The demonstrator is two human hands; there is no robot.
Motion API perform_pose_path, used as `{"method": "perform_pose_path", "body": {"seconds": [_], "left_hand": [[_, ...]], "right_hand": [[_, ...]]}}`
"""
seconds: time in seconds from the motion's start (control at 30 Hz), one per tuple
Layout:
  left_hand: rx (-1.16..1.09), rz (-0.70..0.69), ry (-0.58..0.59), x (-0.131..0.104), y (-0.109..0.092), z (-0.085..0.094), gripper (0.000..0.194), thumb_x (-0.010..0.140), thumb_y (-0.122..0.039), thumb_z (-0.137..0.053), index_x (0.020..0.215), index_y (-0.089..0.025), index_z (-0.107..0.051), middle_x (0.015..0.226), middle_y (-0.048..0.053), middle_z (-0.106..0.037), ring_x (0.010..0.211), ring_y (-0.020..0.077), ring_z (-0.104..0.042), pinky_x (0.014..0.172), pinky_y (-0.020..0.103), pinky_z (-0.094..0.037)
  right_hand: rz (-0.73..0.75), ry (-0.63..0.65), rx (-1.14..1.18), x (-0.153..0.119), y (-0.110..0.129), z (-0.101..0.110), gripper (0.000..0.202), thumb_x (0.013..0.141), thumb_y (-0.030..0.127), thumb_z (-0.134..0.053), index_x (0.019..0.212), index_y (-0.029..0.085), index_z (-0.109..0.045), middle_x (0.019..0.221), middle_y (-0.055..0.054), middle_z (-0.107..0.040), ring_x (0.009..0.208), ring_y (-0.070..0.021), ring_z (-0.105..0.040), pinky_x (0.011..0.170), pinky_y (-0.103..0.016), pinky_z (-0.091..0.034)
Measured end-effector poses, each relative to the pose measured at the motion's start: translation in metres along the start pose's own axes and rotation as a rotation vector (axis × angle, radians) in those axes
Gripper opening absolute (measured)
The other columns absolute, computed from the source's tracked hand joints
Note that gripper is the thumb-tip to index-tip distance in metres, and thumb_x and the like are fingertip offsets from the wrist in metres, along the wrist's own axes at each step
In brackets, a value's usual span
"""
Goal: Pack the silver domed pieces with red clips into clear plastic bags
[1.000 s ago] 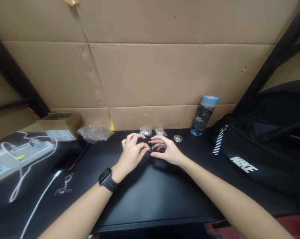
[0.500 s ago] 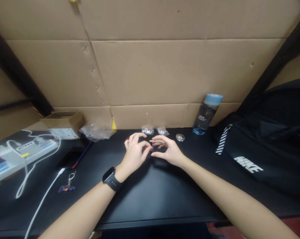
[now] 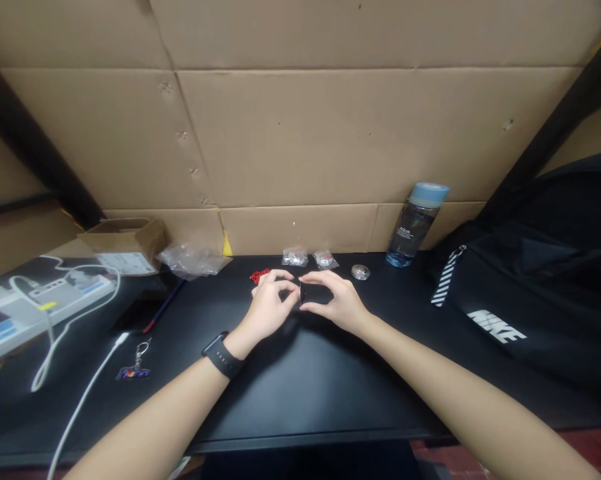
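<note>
Over the middle of the black desk, my right hand [image 3: 338,300] grips a thin, round, shiny disc [image 3: 302,293] edge-on between thumb and fingers. My left hand [image 3: 270,300], with a dark watch on its wrist, pinches thumb and forefinger together right at the disc's left side. A tangle of red cord [image 3: 259,275] shows behind the left hand's knuckles. What lies between the left fingertips is mostly hidden. Behind the hands lie two small clear-wrapped packets [image 3: 294,257] with silvery, reddish contents, and a round silvery piece [image 3: 360,272] off to their right.
A blue-capped water bottle [image 3: 415,227] and a black backpack [image 3: 510,287] stand on the right. To the left are a power strip [image 3: 50,303] with white cables, a phone [image 3: 140,313], a keychain [image 3: 134,372], a cardboard box [image 3: 128,247] and a crumpled plastic bag [image 3: 193,260]. Cardboard walls the back.
My hands have drawn closer together around the disc, the left fingertips now against it. More of the red cord has come into sight behind the left hand. The view has shifted slightly.
</note>
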State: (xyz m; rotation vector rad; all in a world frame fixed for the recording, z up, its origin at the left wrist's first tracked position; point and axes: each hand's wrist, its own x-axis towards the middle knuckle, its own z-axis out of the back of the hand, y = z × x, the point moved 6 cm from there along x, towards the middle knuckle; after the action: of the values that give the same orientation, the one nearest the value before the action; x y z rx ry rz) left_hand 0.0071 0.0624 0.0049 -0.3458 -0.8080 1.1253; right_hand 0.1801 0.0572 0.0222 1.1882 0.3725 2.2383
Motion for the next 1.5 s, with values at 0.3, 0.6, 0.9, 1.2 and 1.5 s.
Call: {"method": "perform_pose_path", "body": {"seconds": [0.3, 0.6, 0.9, 1.2, 1.5], "left_hand": [[-0.318, 0.080, 0.059, 0.004, 0.011, -0.008, 0.019, 0.088, -0.027, -0.065, 0.075, -0.020, -0.077, 0.115, 0.008, -0.064, 0.112, 0.0249, -0.062, 0.110, 0.044, -0.041], [-0.125, -0.088, -0.107, 0.000, -0.004, 0.003, 0.014, 0.092, -0.026, -0.064, 0.084, -0.023, -0.076, 0.114, 0.006, -0.061, 0.112, 0.0261, -0.056, 0.108, 0.048, -0.039], [-0.244, -0.018, -0.146, -0.001, 0.005, -0.006, 0.015, 0.091, -0.029, -0.065, 0.085, -0.021, -0.076, 0.108, 0.007, -0.060, 0.106, 0.0251, -0.057, 0.103, 0.044, -0.041], [-0.477, 0.042, 0.015, 0.009, 0.010, -0.010, 0.034, 0.100, -0.044, -0.052, 0.095, -0.019, -0.074, 0.107, 0.009, -0.068, 0.107, 0.0256, -0.062, 0.102, 0.041, -0.043], [-0.873, 0.092, 0.218, 0.006, 0.011, -0.023, 0.049, 0.095, -0.046, -0.068, 0.133, -0.019, -0.053, 0.110, 0.010, -0.072, 0.119, 0.0258, -0.065, 0.101, 0.040, -0.051]], "right_hand": [[0.140, -0.040, -0.082, -0.002, 0.004, -0.003, 0.055, 0.082, 0.036, -0.084, 0.131, 0.028, -0.063, 0.118, -0.006, -0.074, 0.107, -0.0244, -0.068, 0.096, -0.041, -0.059], [-0.211, -0.093, 0.185, -0.001, -0.006, -0.003, 0.062, 0.074, 0.043, -0.089, 0.126, 0.027, -0.057, 0.110, -0.006, -0.078, 0.106, -0.0264, -0.075, 0.093, -0.041, -0.058], [-0.281, -0.132, 0.272, -0.001, -0.007, -0.005, 0.068, 0.073, 0.039, -0.089, 0.129, 0.028, -0.053, 0.112, -0.007, -0.079, 0.107, -0.0271, -0.075, 0.088, -0.039, -0.058], [-0.148, -0.050, 0.137, 0.002, -0.008, 0.000, 0.074, 0.077, 0.036, -0.087, 0.139, 0.030, -0.048, 0.127, -0.008, -0.074, 0.125, -0.0264, -0.067, 0.101, -0.042, -0.054], [-0.100, -0.046, 0.089, 0.003, -0.006, 0.000, 0.069, 0.076, 0.032, -0.087, 0.136, 0.029, -0.053, 0.124, -0.007, -0.073, 0.119, -0.0256, -0.067, 0.098, -0.041, -0.054]]}}
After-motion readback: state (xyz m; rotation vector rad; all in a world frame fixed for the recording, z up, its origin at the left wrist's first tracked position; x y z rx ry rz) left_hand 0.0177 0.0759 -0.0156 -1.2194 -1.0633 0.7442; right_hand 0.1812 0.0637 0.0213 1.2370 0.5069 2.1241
